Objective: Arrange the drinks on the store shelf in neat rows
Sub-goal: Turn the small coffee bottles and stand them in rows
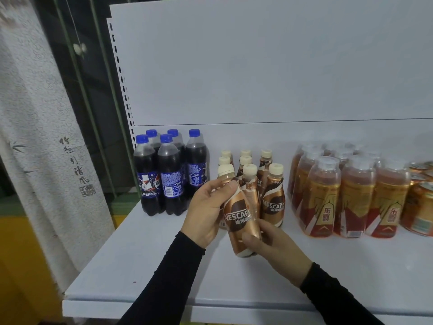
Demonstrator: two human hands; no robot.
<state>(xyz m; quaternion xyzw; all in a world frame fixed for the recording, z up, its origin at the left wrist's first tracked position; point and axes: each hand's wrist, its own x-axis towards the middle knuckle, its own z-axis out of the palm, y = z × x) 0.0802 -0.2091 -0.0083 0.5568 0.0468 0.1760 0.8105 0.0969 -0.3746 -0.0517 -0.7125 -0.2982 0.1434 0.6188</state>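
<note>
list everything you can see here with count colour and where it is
cola bottles: five, dark with blue caps and blue labels, standing at the left end of the shelf
coffee bottles on the shelf: about seven, brown and cream with cream caps, standing in rows at the middle
held coffee bottle: one, brown and cream, tilted, lifted in front of those rows
energy drink bottles: count unclear, gold and red with clear caps, right of the coffee
cans: a few, gold, at the right edge, partly cut off
shelf: one, white, with a white back panel
curtain: one, pale with dark writing, far left
left hand: grips the held bottle's upper part
right hand: grips its lower part
</note>
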